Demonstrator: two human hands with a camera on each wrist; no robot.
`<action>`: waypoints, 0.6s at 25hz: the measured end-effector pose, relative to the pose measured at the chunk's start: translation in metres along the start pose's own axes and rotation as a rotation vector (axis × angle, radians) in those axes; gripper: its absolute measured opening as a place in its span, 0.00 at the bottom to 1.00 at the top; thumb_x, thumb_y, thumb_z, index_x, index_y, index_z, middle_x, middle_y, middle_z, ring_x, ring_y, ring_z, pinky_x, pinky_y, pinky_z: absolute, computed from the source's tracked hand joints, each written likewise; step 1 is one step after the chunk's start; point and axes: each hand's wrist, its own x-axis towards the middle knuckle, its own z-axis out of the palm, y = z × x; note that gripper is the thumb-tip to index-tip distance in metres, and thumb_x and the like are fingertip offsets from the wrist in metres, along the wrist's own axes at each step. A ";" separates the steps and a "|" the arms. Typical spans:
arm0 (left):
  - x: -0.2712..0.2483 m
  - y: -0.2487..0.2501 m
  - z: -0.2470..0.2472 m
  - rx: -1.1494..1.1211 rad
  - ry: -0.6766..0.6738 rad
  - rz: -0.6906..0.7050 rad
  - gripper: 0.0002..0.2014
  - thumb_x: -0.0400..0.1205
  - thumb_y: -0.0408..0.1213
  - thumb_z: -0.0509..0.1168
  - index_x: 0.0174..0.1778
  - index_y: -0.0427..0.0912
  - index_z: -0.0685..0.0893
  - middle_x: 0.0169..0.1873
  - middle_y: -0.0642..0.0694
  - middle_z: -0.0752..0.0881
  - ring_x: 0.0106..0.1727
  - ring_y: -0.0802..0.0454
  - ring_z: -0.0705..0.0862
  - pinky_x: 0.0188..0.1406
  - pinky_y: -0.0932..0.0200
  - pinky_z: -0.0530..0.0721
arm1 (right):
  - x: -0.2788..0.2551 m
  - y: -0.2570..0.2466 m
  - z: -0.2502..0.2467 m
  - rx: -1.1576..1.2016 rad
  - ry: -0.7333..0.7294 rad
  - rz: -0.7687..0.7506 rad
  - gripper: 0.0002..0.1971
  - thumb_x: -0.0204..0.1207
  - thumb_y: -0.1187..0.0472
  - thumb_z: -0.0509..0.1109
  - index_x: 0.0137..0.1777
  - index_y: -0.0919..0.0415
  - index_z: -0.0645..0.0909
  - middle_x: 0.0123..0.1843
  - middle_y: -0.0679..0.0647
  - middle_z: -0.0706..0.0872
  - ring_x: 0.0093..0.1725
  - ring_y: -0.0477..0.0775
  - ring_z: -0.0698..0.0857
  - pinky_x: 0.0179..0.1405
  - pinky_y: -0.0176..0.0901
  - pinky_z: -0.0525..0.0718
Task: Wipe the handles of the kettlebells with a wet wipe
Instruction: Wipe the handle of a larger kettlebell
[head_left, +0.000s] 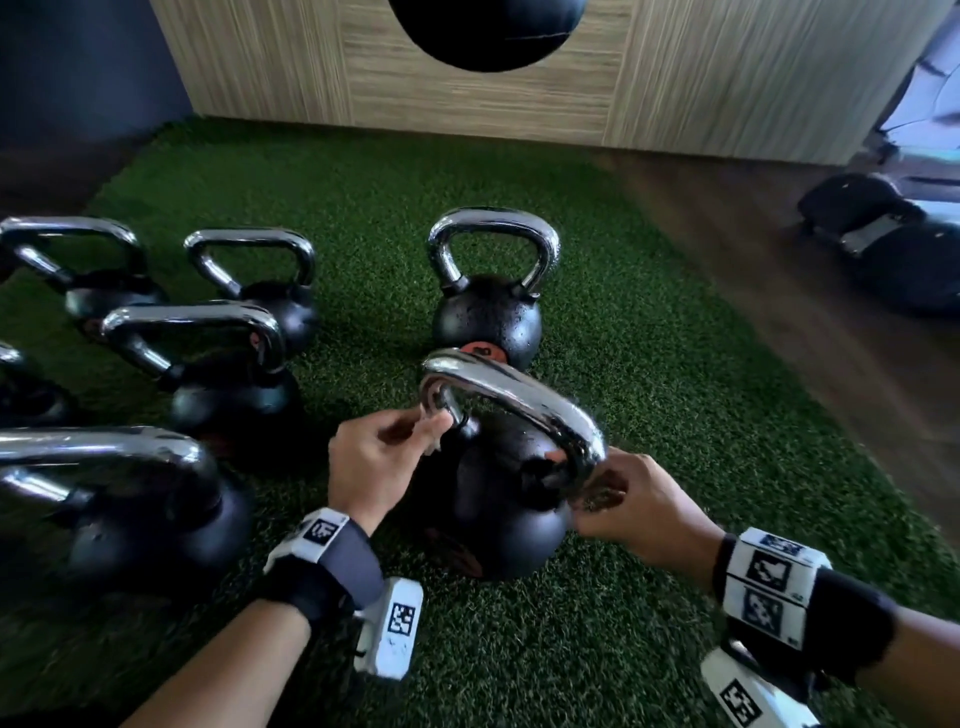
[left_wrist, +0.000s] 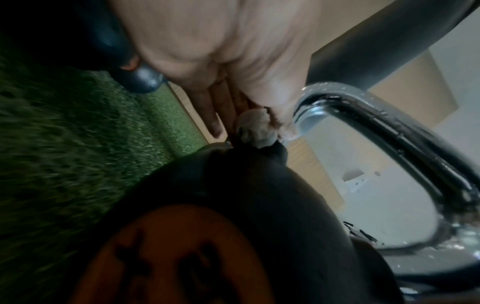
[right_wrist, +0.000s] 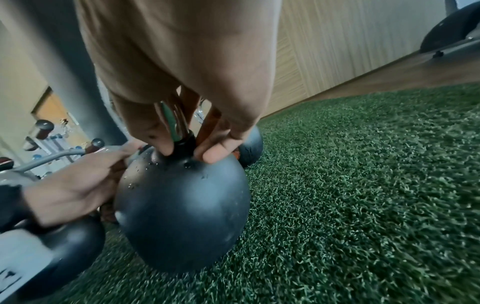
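A black kettlebell (head_left: 498, 514) with a wet chrome handle (head_left: 519, 395) sits on the green turf right in front of me, leaning slightly. At the handle's left leg, my left hand (head_left: 421, 431) pinches a small crumpled wet wipe (left_wrist: 255, 129) against the metal. The fingers and thumb of my right hand (head_left: 602, 493) curl round the base of the handle's right leg (right_wrist: 182, 133), just above the black ball (right_wrist: 182, 205). An orange label (left_wrist: 182, 257) shows on the ball in the left wrist view.
Several more kettlebells stand on the turf (head_left: 675, 364): one just behind (head_left: 488, 312) and a cluster to the left (head_left: 234, 389), the nearest (head_left: 145, 519) by my left forearm. A wood-panelled wall (head_left: 675, 78), a hanging black ball (head_left: 488, 31) and dark equipment (head_left: 883, 234) lie beyond.
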 end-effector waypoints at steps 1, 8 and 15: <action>0.008 0.005 0.006 0.058 -0.013 0.025 0.15 0.74 0.59 0.76 0.33 0.52 0.93 0.27 0.59 0.91 0.32 0.65 0.89 0.32 0.72 0.80 | -0.006 -0.002 0.000 -0.015 -0.011 -0.038 0.11 0.63 0.52 0.82 0.44 0.50 0.87 0.46 0.47 0.90 0.47 0.49 0.89 0.45 0.31 0.87; 0.060 0.045 0.038 0.300 -0.173 0.136 0.07 0.76 0.41 0.77 0.44 0.40 0.94 0.42 0.48 0.94 0.51 0.50 0.92 0.46 0.57 0.83 | 0.004 -0.024 0.034 0.084 -0.104 -0.104 0.13 0.70 0.55 0.75 0.53 0.39 0.91 0.43 0.40 0.89 0.34 0.46 0.82 0.29 0.40 0.81; 0.055 0.039 0.026 0.136 -0.349 0.025 0.06 0.80 0.36 0.75 0.50 0.46 0.96 0.45 0.52 0.95 0.53 0.57 0.91 0.46 0.69 0.83 | 0.054 -0.021 0.034 -0.112 0.124 0.138 0.38 0.60 0.30 0.79 0.72 0.29 0.74 0.65 0.43 0.76 0.65 0.44 0.76 0.69 0.47 0.80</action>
